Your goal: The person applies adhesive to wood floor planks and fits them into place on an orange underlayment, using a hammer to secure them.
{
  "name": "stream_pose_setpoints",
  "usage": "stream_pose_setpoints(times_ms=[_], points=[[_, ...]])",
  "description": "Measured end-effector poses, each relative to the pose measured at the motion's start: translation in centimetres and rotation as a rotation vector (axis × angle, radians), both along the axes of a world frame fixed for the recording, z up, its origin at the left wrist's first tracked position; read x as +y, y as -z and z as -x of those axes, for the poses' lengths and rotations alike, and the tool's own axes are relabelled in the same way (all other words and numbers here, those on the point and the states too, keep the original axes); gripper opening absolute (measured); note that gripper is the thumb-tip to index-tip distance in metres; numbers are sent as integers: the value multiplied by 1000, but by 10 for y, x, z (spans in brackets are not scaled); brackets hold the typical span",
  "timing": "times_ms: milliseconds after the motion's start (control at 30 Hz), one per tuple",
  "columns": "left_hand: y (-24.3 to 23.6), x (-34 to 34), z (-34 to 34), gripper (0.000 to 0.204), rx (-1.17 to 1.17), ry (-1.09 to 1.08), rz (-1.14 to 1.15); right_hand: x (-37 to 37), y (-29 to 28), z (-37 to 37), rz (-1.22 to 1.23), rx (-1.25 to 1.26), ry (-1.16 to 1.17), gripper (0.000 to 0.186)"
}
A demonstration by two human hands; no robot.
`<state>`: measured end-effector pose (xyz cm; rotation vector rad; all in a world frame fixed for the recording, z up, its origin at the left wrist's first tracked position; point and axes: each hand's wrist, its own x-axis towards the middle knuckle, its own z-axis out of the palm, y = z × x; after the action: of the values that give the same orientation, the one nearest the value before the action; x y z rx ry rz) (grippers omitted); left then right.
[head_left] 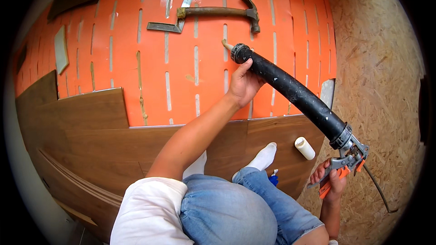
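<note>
A long black caulking gun [295,93] slants across the view from upper middle to lower right. My left hand [245,83] supports its barrel from below near the nozzle end, thumb along the side. At the other end, my right hand [331,179] is wrapped round the grey and orange trigger handle. The nozzle tip, smeared with brown adhesive, points over the orange slotted underlay [181,63]. Beads of similar brown adhesive [141,102] fill a few of the slots. The bent plunger rod [379,188] sticks out behind the handle.
A claw hammer [218,12] lies across a metal pull bar [165,27] on the underlay. Brown floor planks [190,140] run beneath my feet, with a white cylinder [304,148] on them. Chipboard [372,63] covers the right side. Offcuts [61,49] lie at the left.
</note>
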<state>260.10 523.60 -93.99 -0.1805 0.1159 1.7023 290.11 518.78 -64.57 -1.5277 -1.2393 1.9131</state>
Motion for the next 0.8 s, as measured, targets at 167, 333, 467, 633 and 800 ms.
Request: stream_pose_setpoints(times_ms=[167, 333, 467, 633, 800], points=[[3, -15, -3, 36, -74, 33, 17, 2, -6, -10, 37, -111, -14, 45], [3, -29, -12, 43, -133, 55, 107, 5, -18, -14, -16, -262, -122, 53], [1, -35, -20, 50, -178, 131, 151, 9, -41, -17, -20, -372, -176, 62], [-3, -51, -27, 59, -194, 151, 161, 6, -35, -10, -37, -345, -164, 64], [-2, -55, -29, 61, -185, 189, 164, 3, -41, -19, 15, -442, -171, 61]])
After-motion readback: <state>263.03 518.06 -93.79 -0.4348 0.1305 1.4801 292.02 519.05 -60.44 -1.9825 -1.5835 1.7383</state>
